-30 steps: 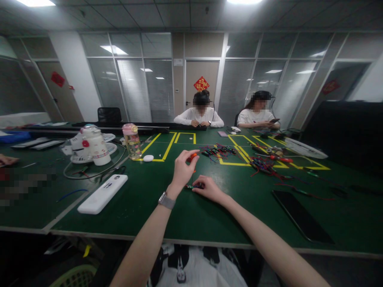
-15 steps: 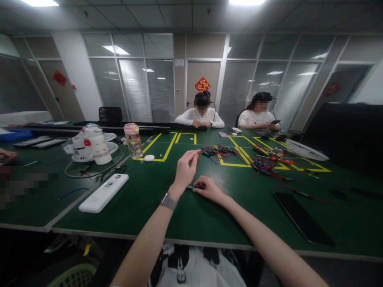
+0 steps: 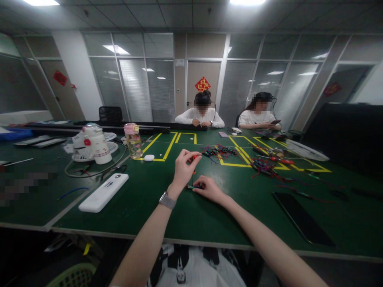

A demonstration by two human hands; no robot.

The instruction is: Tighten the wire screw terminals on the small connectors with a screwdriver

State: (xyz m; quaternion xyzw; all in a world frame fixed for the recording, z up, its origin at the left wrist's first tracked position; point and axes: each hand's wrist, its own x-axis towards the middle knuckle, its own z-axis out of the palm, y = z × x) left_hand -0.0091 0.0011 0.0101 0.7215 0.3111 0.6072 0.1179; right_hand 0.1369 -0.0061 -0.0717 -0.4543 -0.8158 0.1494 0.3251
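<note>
My left hand [image 3: 184,168] is closed around the orange handle of a small screwdriver [image 3: 194,172]. The screwdriver stands nearly upright, its thin dark shaft pointing down at a small green circuit board [image 3: 190,186]. I cannot make out exactly where the tip touches. Low on the table, my right hand [image 3: 209,189] pinches the board's right end, and its fingers hide part of it. Beyond my hands lies a bundle of small boards with red, blue and black wires [image 3: 220,151].
To the right are a second wire bundle [image 3: 263,166] and a black phone [image 3: 302,218]. On the left lie a white power bank [image 3: 104,193], a pink-lidded bottle [image 3: 133,141] and white cups [image 3: 100,145]. Two people [image 3: 201,113] sit across the table.
My left hand has turned and its fingers have shifted on the handle, so more of the orange screwdriver and its shaft shows. My right hand stays in place on the board.
</note>
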